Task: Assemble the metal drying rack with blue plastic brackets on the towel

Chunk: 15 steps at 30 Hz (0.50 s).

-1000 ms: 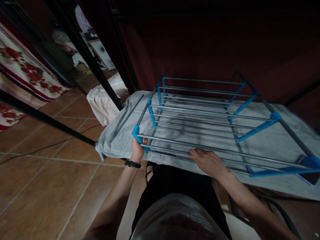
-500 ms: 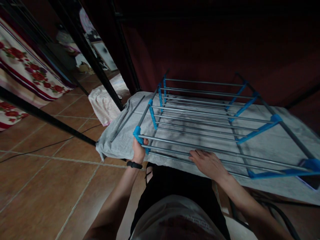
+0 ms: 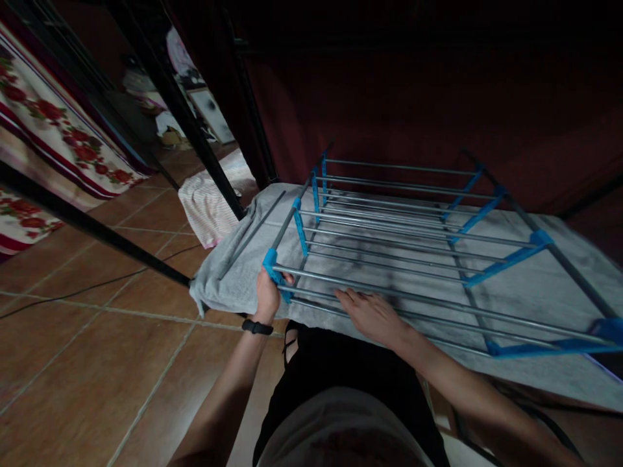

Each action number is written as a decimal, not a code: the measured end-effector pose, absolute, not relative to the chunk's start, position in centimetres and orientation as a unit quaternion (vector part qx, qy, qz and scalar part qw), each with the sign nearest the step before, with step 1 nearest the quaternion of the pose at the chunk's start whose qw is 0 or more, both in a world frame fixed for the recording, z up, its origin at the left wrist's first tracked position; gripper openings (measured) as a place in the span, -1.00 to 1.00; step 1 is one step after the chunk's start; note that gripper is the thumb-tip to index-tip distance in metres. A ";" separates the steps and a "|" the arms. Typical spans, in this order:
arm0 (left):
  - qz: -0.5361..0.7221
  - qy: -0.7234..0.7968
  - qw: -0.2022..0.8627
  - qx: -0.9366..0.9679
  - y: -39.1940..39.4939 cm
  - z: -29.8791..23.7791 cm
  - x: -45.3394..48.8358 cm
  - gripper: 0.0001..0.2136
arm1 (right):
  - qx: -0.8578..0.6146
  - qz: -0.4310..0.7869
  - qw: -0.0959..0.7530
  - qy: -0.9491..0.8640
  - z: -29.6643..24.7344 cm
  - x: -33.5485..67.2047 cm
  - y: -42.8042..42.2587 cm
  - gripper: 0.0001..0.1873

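A metal drying rack (image 3: 413,220) with grey rods and blue plastic joints stands in front of me. A grey towel (image 3: 233,272) lies spread on its lower level. My left hand (image 3: 268,295) is closed around the near left corner of the rack, at a blue joint. My right hand (image 3: 372,314) lies flat with fingers stretched over the near rods, further to the right. A black band sits on my left wrist.
A black frame of slanted bars (image 3: 97,224) crosses the left side above a brown tiled floor (image 3: 87,363). A pale striped cloth (image 3: 209,201) lies on the floor beyond it. Floral fabric (image 3: 58,136) hangs at far left. A dark red curtain (image 3: 413,97) stands behind the rack.
My right hand has slid to the left along the near rods, closer to my left hand. The left hand keeps its grip on the corner.
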<state>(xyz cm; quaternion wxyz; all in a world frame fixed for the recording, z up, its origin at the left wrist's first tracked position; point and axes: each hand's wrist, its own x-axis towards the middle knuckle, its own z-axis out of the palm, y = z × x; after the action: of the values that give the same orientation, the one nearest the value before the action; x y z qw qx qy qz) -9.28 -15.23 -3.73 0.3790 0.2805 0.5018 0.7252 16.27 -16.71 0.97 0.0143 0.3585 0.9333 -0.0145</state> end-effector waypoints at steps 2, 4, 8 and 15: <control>0.720 0.513 0.374 0.281 -15.2 -3.3 -9.2 -0.60 | 0.362 -0.024 0.021 0.932 1.0 16.4 -16.5 -0.58; 0.727 0.519 0.366 0.262 -14.9 -3.1 -8.9 -0.58 | 0.363 -0.028 0.026 0.931 1.0 16.5 -16.4 -0.62; 0.737 0.497 0.389 0.242 -14.3 -3.1 -8.4 -0.54 | 0.357 -0.039 0.030 0.933 0.9 16.7 -16.2 -0.61; 0.740 0.459 0.431 0.238 -14.1 -3.6 -8.7 -0.47 | 0.358 -0.041 0.002 0.933 0.8 17.4 -15.8 -0.60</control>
<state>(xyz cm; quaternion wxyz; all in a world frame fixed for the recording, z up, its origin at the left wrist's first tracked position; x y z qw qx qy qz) -8.67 -14.06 -3.55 0.4310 0.2376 0.4588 0.7398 17.39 -15.84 0.76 0.0025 0.3577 0.9330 -0.0408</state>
